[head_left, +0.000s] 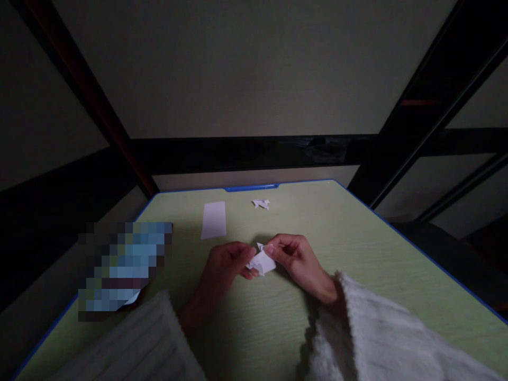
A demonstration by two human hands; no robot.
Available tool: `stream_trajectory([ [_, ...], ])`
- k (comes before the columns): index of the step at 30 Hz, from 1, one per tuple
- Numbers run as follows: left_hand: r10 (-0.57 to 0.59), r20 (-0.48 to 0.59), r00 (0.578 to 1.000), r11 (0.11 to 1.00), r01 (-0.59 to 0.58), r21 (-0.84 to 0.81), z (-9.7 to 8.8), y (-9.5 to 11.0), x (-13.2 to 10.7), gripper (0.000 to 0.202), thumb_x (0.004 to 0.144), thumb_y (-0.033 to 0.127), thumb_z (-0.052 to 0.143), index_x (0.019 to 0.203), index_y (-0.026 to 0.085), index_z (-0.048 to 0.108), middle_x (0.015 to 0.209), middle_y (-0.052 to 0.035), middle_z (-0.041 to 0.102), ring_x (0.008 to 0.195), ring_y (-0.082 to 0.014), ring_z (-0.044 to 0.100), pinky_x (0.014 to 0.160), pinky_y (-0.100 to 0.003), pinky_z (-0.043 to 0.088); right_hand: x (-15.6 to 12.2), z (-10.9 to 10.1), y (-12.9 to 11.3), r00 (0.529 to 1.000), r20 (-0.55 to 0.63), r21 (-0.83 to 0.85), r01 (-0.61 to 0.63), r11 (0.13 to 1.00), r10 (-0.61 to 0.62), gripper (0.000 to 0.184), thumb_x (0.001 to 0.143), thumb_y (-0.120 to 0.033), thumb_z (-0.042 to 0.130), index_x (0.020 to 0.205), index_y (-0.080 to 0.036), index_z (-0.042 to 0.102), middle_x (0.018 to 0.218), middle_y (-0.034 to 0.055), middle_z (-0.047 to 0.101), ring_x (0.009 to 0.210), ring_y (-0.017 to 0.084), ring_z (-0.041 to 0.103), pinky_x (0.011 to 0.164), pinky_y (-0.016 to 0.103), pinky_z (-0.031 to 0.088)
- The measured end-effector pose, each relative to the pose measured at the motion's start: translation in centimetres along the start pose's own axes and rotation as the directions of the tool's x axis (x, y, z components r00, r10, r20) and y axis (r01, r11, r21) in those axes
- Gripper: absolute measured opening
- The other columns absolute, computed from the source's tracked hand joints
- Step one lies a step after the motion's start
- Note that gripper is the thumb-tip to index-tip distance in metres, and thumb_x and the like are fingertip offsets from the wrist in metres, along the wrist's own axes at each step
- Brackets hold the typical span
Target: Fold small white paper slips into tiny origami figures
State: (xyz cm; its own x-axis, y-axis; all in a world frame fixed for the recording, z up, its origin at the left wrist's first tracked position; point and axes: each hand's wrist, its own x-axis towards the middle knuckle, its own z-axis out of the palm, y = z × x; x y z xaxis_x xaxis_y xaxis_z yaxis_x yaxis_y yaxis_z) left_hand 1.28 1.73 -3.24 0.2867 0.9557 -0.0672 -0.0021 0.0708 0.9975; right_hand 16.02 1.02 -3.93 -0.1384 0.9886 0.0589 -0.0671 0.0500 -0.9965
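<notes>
Both hands pinch one small piece of folded white paper just above the table. My left hand grips its left side between thumb and fingers. My right hand is closed on its upper right part. A pointed flap sticks up between the thumbs, and small folded tips show at the lower left. My fingers hide parts of its edges. Beyond the hands lies a small folded paper figure with several pointed ends. A flat rectangular sheet of white paper lies to its left.
The light green table has a blue rim and a blue handle piece at its far edge. A pixelated, blurred object lies at the left. Behind the table stands a pale panel with dark framing.
</notes>
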Motion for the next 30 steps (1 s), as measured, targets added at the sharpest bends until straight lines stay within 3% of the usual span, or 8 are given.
stream_trajectory([
  [3, -0.075, 0.054, 0.996, 0.994, 0.07, 0.086, 0.03, -0.2, 0.23, 0.02, 0.063, 0.027, 0.056, 0.053, 0.01, 0.062, 0.041, -0.0005, 0.058, 0.038, -0.0092, 0.052, 0.041, -0.018, 0.043, -0.15, -0.02, 0.17, 1.0, 0.02, -0.035, 0.022, 0.999, -0.021, 0.023, 0.066, -0.033, 0.056, 0.059, -0.011, 0.054, 0.051, -0.0017, 0.05, 0.046, 0.007, 0.042, 0.046, 0.022, 0.032],
  [9, -0.1, 0.063, 0.993, 0.99, 0.093, 0.107, -0.21, -0.73, 0.48, 0.017, 0.062, 0.025, 0.058, 0.053, 0.012, 0.064, 0.043, -0.0001, 0.061, 0.039, -0.0093, 0.054, 0.043, -0.018, 0.044, 0.0, -0.03, 0.04, 0.999, 0.031, -0.092, -0.008, 0.996, 0.011, 0.022, 0.068, -0.031, 0.054, 0.059, -0.011, 0.053, 0.05, -0.0019, 0.048, 0.046, 0.007, 0.04, 0.045, 0.022, 0.03],
  [17, -0.119, -0.009, 0.993, 0.987, 0.12, 0.105, -0.08, -0.21, 0.4, 0.016, 0.062, 0.024, 0.059, 0.058, 0.011, 0.067, 0.044, -0.0006, 0.063, 0.045, -0.0115, 0.058, 0.047, -0.019, 0.046, 0.23, 0.23, 0.3, 0.994, 0.099, -0.011, -0.048, 0.999, 0.049, 0.025, 0.052, -0.023, 0.068, 0.062, -0.013, 0.047, 0.055, -0.0053, 0.048, 0.047, 0.005, 0.044, 0.044, 0.018, 0.033],
  [30, -0.152, 0.028, 0.988, 0.987, 0.151, 0.047, -0.1, -0.23, 0.41, 0.014, 0.061, 0.024, 0.061, 0.056, 0.012, 0.066, 0.048, -0.0016, 0.064, 0.048, -0.0124, 0.059, 0.051, -0.021, 0.047, 0.1, 0.36, 0.31, 0.994, 0.054, 0.116, -0.1, 0.988, 0.094, 0.023, 0.049, -0.017, 0.069, 0.06, -0.014, 0.049, 0.054, -0.0043, 0.053, 0.046, 0.006, 0.048, 0.046, 0.02, 0.036],
])
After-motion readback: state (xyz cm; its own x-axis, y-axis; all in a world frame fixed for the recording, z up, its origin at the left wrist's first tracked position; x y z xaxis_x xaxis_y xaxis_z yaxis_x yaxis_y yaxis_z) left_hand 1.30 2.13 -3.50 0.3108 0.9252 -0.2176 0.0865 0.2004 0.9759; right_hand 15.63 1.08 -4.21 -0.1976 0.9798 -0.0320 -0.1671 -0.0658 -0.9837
